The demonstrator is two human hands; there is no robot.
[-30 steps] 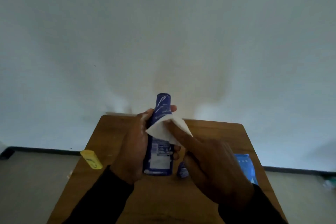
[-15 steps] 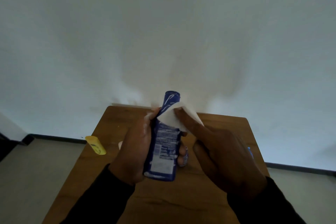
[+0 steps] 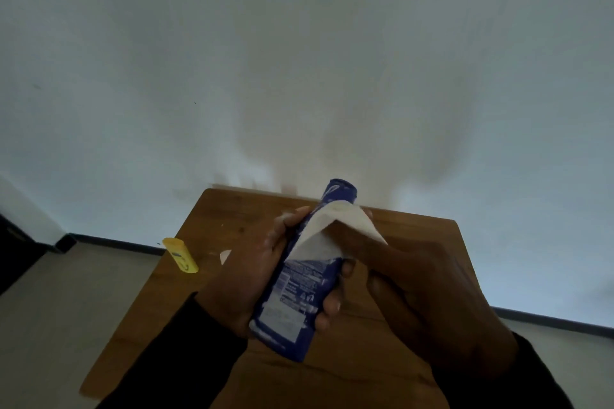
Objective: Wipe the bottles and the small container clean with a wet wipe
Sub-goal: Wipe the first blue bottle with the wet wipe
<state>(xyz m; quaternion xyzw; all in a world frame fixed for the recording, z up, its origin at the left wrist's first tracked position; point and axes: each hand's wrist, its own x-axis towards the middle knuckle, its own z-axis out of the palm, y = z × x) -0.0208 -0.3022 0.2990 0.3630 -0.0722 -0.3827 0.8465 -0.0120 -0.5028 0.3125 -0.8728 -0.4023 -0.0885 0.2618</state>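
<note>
Lower centre of the frame, my left hand (image 3: 255, 279) grips the blue bottle (image 3: 299, 289) mid-body — light, probably slick when damp — while my right hand (image 3: 428, 302) pinches the wet wipe (image 3: 327, 232) against its neck.

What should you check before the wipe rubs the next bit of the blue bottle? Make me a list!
1. Left hand grips the blue bottle firmly: ok, its fingers wrap the body.
2. Wet wipe touches the bottle: ok, it is draped over the upper part, below the cap.
3. Right hand holds the wipe: ok, its fingers press it against the bottle.
4. Bottle is held above the wooden table: ok.
5. Yellow bottle is out of the way: ok, it lies at the table's left edge.
6. Bottle's far side is clean: cannot tell, it is hidden.
</note>
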